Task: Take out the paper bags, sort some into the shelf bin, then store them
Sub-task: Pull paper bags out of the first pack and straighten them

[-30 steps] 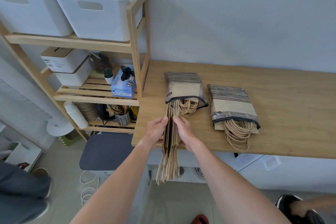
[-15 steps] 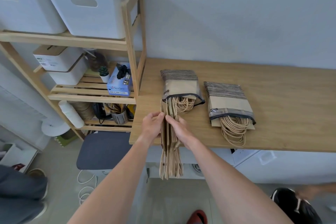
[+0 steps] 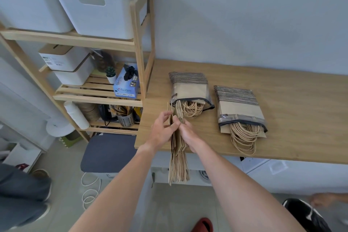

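A stack of flat brown paper bags stands on edge at the front left of the wooden table, its lower part hanging past the table edge. My left hand holds the stack's left side, thumb and fingers around the top bags. Against the right side, my right hand grips the stack with its fingers. Two plastic packs of paper bags lie flat on the table: one just behind my hands, the other to the right, rope handles spilling out. A white shelf bin sits on the top shelf.
A second white bin stands left of the first on the wooden shelf unit. Lower shelves hold white boxes, a blue glove box and a metal cup. A dark stool stands below. Another person's legs are at the lower left.
My hands have shifted slightly up the stack, my left fingers spreading at the top bags. The stack stays on edge at the table front; the camera moved a little.
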Action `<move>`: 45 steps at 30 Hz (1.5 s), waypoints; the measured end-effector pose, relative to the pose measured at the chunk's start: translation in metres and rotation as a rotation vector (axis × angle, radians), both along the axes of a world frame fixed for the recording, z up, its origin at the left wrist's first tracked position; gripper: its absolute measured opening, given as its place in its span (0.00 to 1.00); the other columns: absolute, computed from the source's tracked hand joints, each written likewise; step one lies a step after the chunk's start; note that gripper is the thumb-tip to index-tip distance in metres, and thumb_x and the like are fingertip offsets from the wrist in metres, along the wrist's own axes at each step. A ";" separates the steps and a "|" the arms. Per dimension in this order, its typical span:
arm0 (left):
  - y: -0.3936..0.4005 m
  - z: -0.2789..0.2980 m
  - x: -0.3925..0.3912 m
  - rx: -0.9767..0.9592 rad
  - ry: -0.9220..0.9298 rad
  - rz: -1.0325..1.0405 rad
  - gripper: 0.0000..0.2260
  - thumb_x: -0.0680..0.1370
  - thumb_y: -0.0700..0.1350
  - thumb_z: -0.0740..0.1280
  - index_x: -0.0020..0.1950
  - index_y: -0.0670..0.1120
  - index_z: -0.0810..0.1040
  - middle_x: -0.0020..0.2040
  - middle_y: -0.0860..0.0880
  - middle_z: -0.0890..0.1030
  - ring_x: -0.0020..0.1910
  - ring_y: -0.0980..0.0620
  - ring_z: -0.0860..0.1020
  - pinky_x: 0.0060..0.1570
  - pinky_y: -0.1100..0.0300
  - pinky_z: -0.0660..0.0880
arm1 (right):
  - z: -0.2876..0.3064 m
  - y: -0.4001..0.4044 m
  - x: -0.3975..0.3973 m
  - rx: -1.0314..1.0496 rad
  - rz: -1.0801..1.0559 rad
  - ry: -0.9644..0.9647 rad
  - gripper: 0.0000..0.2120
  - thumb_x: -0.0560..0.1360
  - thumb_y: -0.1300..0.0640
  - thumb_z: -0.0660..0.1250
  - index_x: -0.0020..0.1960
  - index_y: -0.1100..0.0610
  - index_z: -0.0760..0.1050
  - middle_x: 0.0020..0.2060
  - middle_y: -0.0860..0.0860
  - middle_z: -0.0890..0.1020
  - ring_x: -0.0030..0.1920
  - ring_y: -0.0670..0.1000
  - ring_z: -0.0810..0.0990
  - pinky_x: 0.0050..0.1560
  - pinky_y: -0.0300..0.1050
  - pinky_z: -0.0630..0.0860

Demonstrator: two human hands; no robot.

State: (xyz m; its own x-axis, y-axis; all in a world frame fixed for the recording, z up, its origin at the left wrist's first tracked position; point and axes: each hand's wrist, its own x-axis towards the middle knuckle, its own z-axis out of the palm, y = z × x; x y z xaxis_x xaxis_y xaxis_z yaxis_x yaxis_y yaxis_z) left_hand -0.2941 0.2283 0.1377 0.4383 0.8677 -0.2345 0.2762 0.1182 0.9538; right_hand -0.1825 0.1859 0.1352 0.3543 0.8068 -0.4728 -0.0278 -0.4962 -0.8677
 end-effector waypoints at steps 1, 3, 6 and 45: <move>0.000 0.000 0.000 0.004 -0.001 0.006 0.22 0.77 0.51 0.71 0.69 0.55 0.70 0.72 0.46 0.70 0.60 0.49 0.76 0.41 0.53 0.82 | 0.001 0.000 0.000 0.005 -0.002 -0.001 0.39 0.79 0.32 0.56 0.81 0.54 0.53 0.80 0.54 0.58 0.78 0.56 0.58 0.76 0.56 0.57; 0.002 0.001 -0.002 0.032 0.023 -0.015 0.23 0.77 0.47 0.72 0.69 0.55 0.69 0.73 0.46 0.69 0.58 0.50 0.77 0.42 0.53 0.82 | 0.003 -0.001 0.003 0.026 -0.020 -0.002 0.31 0.83 0.37 0.51 0.80 0.54 0.57 0.79 0.52 0.60 0.78 0.53 0.59 0.75 0.52 0.57; 0.006 0.006 -0.006 0.037 -0.001 -0.006 0.25 0.77 0.36 0.67 0.71 0.55 0.67 0.71 0.50 0.73 0.59 0.52 0.79 0.49 0.52 0.80 | 0.000 0.001 0.007 0.026 -0.039 -0.005 0.29 0.84 0.41 0.52 0.80 0.55 0.59 0.79 0.52 0.62 0.77 0.52 0.60 0.74 0.50 0.58; 0.006 0.003 0.004 0.189 0.160 -0.060 0.19 0.79 0.50 0.67 0.69 0.54 0.68 0.65 0.55 0.71 0.67 0.53 0.67 0.62 0.55 0.62 | 0.009 0.019 0.021 -0.073 0.001 0.084 0.31 0.81 0.40 0.59 0.79 0.53 0.62 0.78 0.53 0.63 0.77 0.54 0.61 0.73 0.53 0.57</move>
